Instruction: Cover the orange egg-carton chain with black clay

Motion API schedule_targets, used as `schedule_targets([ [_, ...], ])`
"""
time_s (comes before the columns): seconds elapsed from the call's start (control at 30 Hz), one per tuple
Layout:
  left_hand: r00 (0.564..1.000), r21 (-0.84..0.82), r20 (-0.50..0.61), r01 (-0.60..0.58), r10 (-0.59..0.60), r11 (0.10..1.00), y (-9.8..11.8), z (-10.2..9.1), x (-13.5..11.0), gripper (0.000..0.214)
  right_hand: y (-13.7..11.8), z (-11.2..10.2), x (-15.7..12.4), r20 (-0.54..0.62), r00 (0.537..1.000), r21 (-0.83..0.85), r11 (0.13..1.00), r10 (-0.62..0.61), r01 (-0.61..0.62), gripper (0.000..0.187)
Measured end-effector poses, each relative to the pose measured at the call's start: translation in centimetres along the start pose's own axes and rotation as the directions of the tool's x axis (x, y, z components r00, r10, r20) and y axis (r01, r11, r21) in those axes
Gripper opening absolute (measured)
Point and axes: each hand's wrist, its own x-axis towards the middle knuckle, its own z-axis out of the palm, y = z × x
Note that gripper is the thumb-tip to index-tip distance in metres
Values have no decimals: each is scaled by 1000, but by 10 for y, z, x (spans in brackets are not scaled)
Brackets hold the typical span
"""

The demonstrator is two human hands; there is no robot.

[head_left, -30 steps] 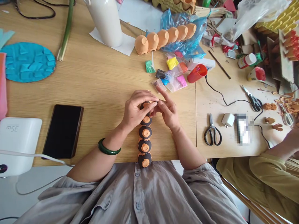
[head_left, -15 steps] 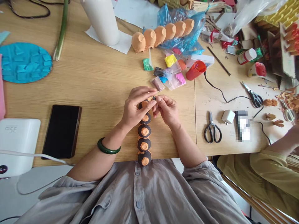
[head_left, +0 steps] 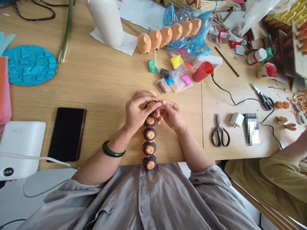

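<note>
Light wooden tabletop [head_left: 100, 83], crowded along its far edge and right side with craft clutter. An egg-carton strip [head_left: 150, 140] of orange cups ringed in black clay lies at the middle of the near edge, running straight away from the person, with its nearest cup hanging just over that edge. The left hand [head_left: 137, 111], a green bangle [head_left: 112, 150] on its wrist, curls over the farthest cup, thumb and fingertips closed on it. The right hand [head_left: 171, 115] meets it from the other side, fingers bunched tight and tips pressed to the same cup; whether a scrap of clay sits between them cannot be told. A black phone [head_left: 67, 134] lies toward the near left corner, and black scissors [head_left: 220, 134] lie near the near edge on the right. Small clay packets [head_left: 176, 72] and a tipped red cup [head_left: 202, 72] lie beyond the hands, with a plain orange egg-carton strip [head_left: 168, 33] nearer the far edge.
</note>
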Motion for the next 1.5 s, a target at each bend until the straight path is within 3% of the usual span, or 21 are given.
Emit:
schedule_targets([
  [0.17,999,-10,39,-13,13,1000,-1,-2,1,9,-2,1,0,0,999,66,997,46,-46,54],
  [0.37,997,22,71,-13,12,1000,2,-3,1,13,-2,2,0,-20,1000,66,998,12,-10,52],
  [0.5,995,-36,6,95,-95,995,1,-2,-1,12,0,1,0,16,999,49,998,45,-45,54],
  [0.63,973,-135,10,230,-231,964,3,-1,-2,21,0,1,-1,42,997,62,995,71,-74,55],
  [0.77,945,-198,102,326,-311,925,7,-1,1,30,-1,0,-1,21,999,99,994,50,-52,51],
  [0.93,929,-171,190,350,-318,921,7,-8,5,35,0,-3,1,21,998,104,993,50,-52,46],
  [1.17,891,-200,368,353,-264,914,-1,-21,13,39,-1,-2,0,-1,1000,70,997,28,-28,47],
  [1.3,861,-195,457,343,-224,919,-4,-25,15,55,-3,1,-1,-48,999,31,999,19,-17,44],
  [1.37,885,-166,420,292,-200,942,-3,-23,14,63,-4,2,-1,-80,997,11,1000,-2,3,44],
  [1.5,970,-43,195,153,-142,987,1,-18,9,51,-4,2,0,-140,988,15,998,-61,64,43],
])
